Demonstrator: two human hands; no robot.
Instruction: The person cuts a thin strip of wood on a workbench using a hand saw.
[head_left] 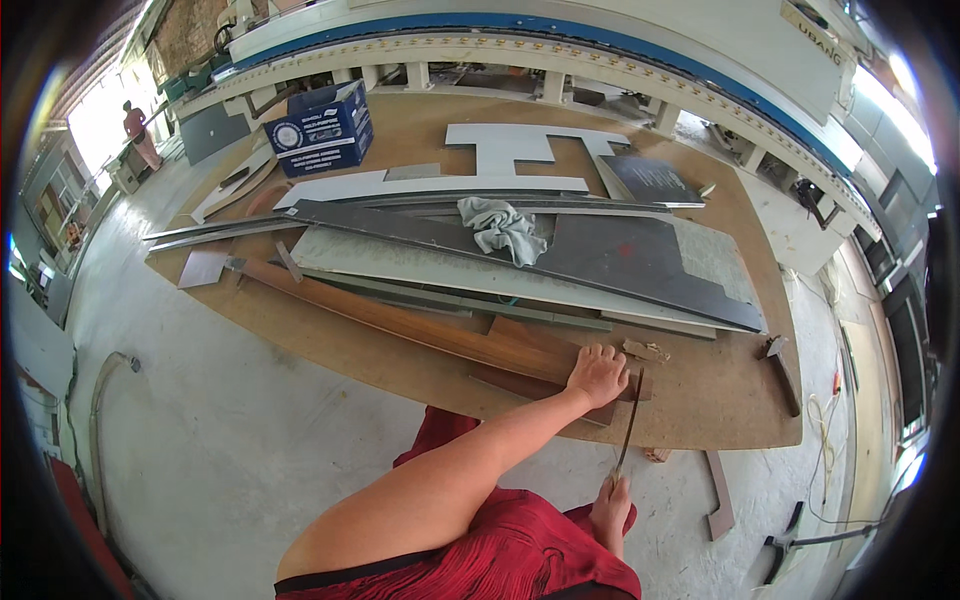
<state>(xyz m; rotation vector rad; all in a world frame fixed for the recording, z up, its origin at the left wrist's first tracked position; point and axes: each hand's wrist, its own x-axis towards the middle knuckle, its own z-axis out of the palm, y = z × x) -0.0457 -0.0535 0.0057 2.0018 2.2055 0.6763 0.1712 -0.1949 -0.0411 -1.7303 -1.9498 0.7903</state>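
A long reddish-brown wooden strip [420,330] lies slantwise along the near side of the brown worktable [720,390]. My left hand [598,378] is closed over its right end, fingers curled over the far edge. Just right of those fingers, a thin saw blade [630,425] stands across the end of the wood. My right hand [611,503], near the table's front edge, is wrapped around the saw's handle, most of which it hides. Under the strip's right end a dark brown board [510,388] shows. A crumpled tan scrap [647,351] lies beyond the blade.
Grey and white panels [620,262] are stacked mid-table, with a grey cloth [500,230] on top. A blue box [322,130] stands far left. A hammer [785,378] lies at the right edge. A long machine [560,50] spans the back; a person [138,130] stands far left.
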